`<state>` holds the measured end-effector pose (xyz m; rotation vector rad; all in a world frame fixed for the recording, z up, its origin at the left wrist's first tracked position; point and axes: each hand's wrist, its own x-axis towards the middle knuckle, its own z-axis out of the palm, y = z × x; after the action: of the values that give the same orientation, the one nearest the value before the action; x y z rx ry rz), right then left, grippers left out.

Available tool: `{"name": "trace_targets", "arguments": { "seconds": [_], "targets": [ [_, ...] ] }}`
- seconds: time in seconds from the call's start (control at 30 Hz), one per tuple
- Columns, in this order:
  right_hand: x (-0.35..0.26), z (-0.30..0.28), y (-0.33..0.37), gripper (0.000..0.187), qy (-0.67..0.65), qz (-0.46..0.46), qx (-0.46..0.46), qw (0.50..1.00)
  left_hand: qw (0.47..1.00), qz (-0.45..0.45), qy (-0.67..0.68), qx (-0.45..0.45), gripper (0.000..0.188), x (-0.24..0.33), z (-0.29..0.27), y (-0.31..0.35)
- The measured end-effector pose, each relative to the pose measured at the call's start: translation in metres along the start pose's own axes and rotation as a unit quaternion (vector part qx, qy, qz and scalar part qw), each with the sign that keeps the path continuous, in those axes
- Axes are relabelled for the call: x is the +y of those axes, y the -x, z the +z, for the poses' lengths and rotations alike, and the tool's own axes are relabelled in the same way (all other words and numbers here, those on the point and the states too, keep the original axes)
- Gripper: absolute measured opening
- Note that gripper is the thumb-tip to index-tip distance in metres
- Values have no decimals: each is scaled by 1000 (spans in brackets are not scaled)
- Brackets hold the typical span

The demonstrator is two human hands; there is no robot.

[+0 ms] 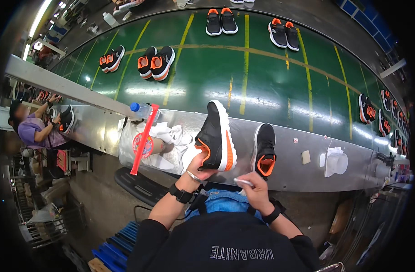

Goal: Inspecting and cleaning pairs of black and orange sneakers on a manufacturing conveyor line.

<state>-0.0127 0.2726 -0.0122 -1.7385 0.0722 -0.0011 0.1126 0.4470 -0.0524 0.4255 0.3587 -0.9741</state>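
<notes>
My left hand [199, 167] grips a black sneaker [214, 131] by its heel. The shoe is held tilted, its orange lining and its white sole with an orange heel patch turned to the right. My right hand [256, 192] pinches a small white piece [243, 182], perhaps cloth or tissue, just below the shoe's heel and apart from it. The matching sneaker [264, 147] rests on the metal ledge [284, 174] to the right, toe away from me and orange opening toward me.
Beyond the ledge runs a green conveyor belt [207, 77] carrying several pairs of sneakers [156, 62]. A plastic bag with white cloths [169, 138], a red strip [145, 139] and a blue-capped bottle [141, 110] are at left. A co-worker [33, 124] handles shoes at far left.
</notes>
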Motion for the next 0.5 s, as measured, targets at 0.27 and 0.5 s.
{"name": "trace_targets", "arguments": {
  "seconds": [0.27,0.5],
  "targets": [
    [-17,-10,-31,9,-69,0,128,989,997,25,-51,57,29,1,7,11],
    [-2,2,-32,8,-105,34,133,985,509,346,-757,221,91,-2,1,15]
  ]
}}
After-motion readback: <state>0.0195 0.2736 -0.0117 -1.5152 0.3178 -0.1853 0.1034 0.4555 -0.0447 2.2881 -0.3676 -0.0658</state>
